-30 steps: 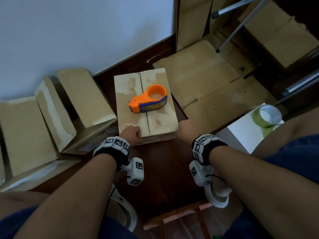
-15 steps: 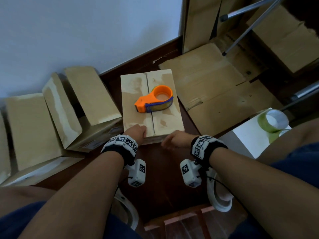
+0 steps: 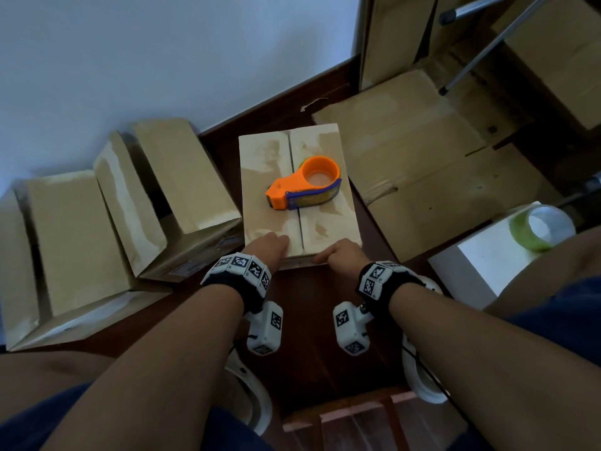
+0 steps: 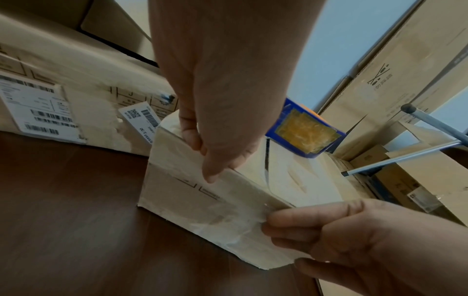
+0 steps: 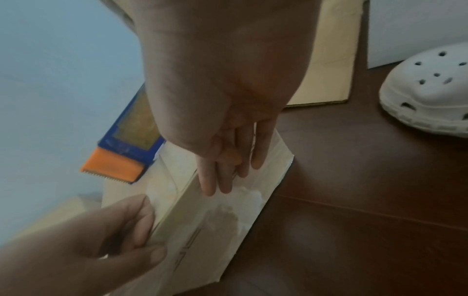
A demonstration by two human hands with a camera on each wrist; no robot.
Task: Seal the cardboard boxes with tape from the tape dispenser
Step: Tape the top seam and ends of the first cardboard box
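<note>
A closed cardboard box (image 3: 260, 177) lies on the dark floor in front of me, its top seam running away from me. An orange and blue tape dispenser (image 3: 305, 183) rests on its top. My left hand (image 3: 270, 244) holds the box's near top edge, fingers curled over the top and thumb (image 4: 207, 174) on the near face. My right hand (image 3: 341, 252) is at the near edge on the right. Its straight fingers (image 5: 222, 170) press flat on the glossy near face of the box (image 5: 215, 220). The dispenser (image 5: 126, 144) shows its toothed blade.
Several cardboard boxes (image 3: 81, 239) lean together on the left by the wall. Flattened cardboard (image 3: 422, 164) covers the floor on the right, under metal legs (image 3: 481, 50). A green tape roll (image 3: 540, 227) sits on a white box (image 3: 481, 265). A white clog (image 5: 425, 96) lies near my right hand.
My right hand has left the box's near right corner and come to rest on the near face. The left hand stayed on the near edge.
</note>
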